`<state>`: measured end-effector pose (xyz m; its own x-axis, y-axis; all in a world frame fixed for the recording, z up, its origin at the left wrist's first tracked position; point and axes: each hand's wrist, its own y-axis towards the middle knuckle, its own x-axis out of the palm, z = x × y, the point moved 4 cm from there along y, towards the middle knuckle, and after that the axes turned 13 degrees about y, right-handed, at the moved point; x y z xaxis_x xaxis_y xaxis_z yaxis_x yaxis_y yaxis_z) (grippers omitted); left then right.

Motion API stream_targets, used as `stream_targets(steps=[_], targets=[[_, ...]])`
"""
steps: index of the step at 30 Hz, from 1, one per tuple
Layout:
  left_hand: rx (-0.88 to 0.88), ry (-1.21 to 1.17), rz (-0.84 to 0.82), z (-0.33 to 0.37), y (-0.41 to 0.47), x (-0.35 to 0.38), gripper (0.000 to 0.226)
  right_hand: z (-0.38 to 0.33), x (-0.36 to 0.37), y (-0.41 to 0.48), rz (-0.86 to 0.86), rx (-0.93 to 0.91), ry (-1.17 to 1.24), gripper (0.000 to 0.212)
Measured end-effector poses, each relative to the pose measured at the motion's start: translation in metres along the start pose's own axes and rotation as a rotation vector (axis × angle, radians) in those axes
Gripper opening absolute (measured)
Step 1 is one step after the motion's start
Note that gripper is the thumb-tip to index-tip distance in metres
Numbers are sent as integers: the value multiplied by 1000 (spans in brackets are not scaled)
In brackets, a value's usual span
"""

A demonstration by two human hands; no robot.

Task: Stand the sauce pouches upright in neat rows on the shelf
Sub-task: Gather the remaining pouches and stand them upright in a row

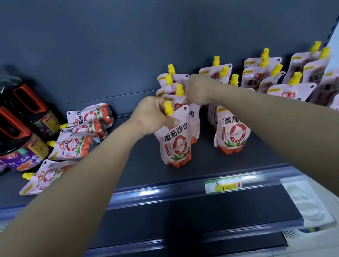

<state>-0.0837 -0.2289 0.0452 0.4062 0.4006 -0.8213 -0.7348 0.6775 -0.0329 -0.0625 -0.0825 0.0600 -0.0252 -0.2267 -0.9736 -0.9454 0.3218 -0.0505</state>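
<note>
Left hand [151,114] is pinched on the top edge of the front pouch [174,140], thumb pressed on its face just below the yellow spout cap [168,107], fingers curled behind. Right hand [199,89] is closed into a loose fist at the neck of the pouch behind [181,98]; looks like it's gripping it but can't tell for sure, fingers are hidden. Both hands sit close together, nearly touching, at the head of that leftmost upright row. Front pouch stands on its base, long axis vertical w/ a slight lean toward the camera, cap up, print facing out: pink-white w/ red ring and tomato art at the foot. Key relation now: the flat pile [71,143] lies well off to the left of the hands, long axes roughly horizontal, caps pointing left toward the dark sauce bottles [6,130]. Left hand is clearly the nearer one, so it's prob the one to reach over for the next pouch. To the right, neighbour row [231,134] and further rows [289,79] are upright already, caps up, some leaning a bit. All of it on the dark shelf [148,166], price tag [223,184] on the front rail.
</note>
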Motion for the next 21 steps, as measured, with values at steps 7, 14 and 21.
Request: stream_targets(steps=[7, 14, 21], targets=[[-2, -76, 3, 6, -7, 5, 28, 1, -6, 2, -2, 17, 233, 36], [8, -135, -159, 6, -16, -6, 11, -4, -25, -3, 41, 11, 266, 34], [19, -22, 90, -17, -27, -79, 23, -56, -56, -7, 229, -162, 320, 23]])
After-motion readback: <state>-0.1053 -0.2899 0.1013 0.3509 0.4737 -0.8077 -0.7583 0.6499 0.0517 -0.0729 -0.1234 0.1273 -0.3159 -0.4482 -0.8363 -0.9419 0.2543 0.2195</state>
